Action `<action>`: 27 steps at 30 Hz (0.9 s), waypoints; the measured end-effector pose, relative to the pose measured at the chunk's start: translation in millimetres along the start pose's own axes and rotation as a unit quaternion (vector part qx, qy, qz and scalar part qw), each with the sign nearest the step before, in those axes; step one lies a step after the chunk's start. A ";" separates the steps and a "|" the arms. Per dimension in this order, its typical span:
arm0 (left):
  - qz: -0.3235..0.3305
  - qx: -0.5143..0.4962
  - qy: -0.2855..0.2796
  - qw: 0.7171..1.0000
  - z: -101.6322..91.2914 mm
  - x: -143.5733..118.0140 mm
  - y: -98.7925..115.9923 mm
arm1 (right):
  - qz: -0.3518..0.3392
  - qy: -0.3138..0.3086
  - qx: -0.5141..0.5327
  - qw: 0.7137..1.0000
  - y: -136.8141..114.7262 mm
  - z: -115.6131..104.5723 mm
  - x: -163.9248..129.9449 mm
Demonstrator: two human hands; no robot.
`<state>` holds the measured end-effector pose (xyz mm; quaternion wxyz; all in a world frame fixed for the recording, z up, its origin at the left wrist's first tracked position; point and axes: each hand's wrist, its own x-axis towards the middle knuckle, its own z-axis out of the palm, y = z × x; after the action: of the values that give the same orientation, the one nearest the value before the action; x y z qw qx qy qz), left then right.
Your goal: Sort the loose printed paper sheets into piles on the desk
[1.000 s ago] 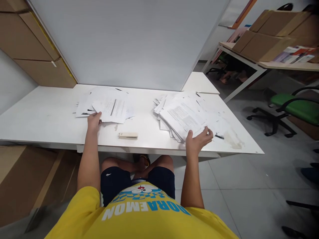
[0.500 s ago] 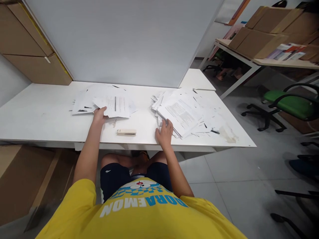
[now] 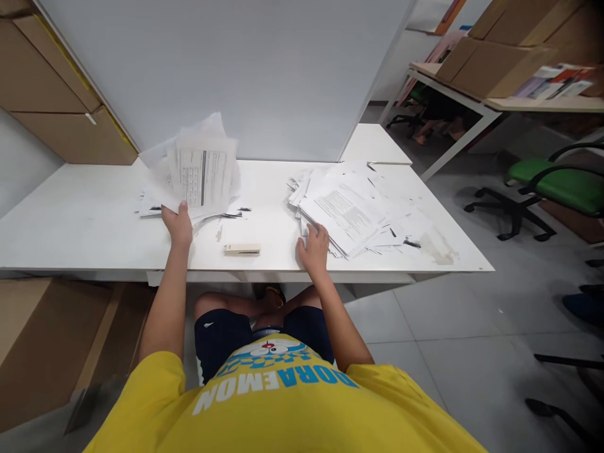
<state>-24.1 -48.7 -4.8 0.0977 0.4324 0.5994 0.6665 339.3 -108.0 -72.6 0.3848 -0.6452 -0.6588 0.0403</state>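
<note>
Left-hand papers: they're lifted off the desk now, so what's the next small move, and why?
Probably lower the stapler-side edge onto the desk and square it. The left hand holds the papers tilted and fanned; the stapler lies close by, while the right hand rests on the other pile.

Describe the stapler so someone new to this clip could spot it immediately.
On the white table, look at the near edge between the left hand and right hand. The stapler lies there alone: a small beige bar, unlike the paper piles.
</note>
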 end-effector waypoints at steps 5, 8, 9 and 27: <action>-0.021 -0.096 0.027 0.995 -7.6 -16.5 13.5 | -0.004 -0.063 0.151 0.986 -29.8 1.6 31.1; -0.036 -0.139 0.020 0.989 -11.0 -26.6 32.6 | -0.010 -0.133 0.298 0.945 -70.6 1.8 61.7; -0.044 -0.146 0.014 0.988 -13.6 -31.5 39.7 | -0.007 -0.162 0.354 0.921 -84.4 0.6 70.9; -0.209 -0.243 -0.075 0.944 -101.7 -160.1 86.8 | 0.042 -0.431 0.535 0.726 -116.7 -32.5 19.3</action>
<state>36.3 -247.9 7.8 0.3811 0.3095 0.4873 0.7222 264.4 -124.6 23.1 0.3385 -0.2730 -0.5953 0.6757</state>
